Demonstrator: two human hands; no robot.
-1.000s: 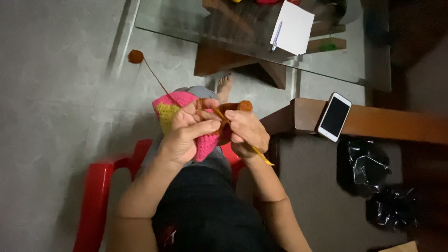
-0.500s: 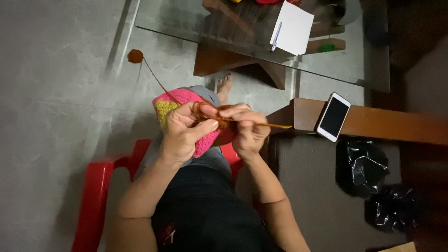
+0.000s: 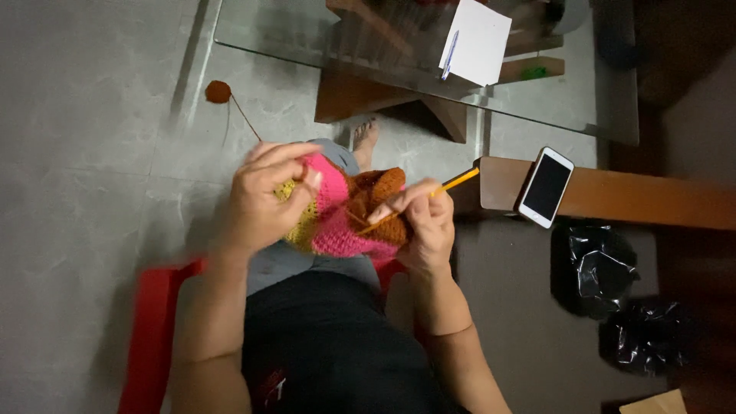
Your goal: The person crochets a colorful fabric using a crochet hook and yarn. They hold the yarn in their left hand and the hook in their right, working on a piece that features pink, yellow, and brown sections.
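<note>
Seemingly well into the work, the person sits on a red chair [image 3: 153, 322] with a crocheted piece [image 3: 337, 211] held over the lap, and the single head view shows it all from above. That piece already has a yellow band under the left hand [image 3: 261, 203], a broad pink band in the middle and an orange-brown section at its top edge, so several colour rounds look finished and the orange-brown one appears to be the part in progress; how much more is meant to follow cannot be judged. The left hand's grip is closed over the yellow and pink side, fingers curled around the fabric with the index finger lifted over the pink. The right hand [image 3: 425, 226] is closed in a pinch on a yellow crochet hook [image 3: 448, 184], whose handle points up and to the right while its tip goes into the orange-brown stitches. A thin strand of yarn runs up from the work to a small orange-brown yarn ball [image 3: 218, 91] lying on the grey floor, well apart. Beyond it stands a glass worktop [image 3: 583, 107] with a white paper [image 3: 479, 38] and a pen [image 3: 449, 55], and a phone [image 3: 546, 187] lies on a wooden shelf [image 3: 652, 201] to the right.
</note>
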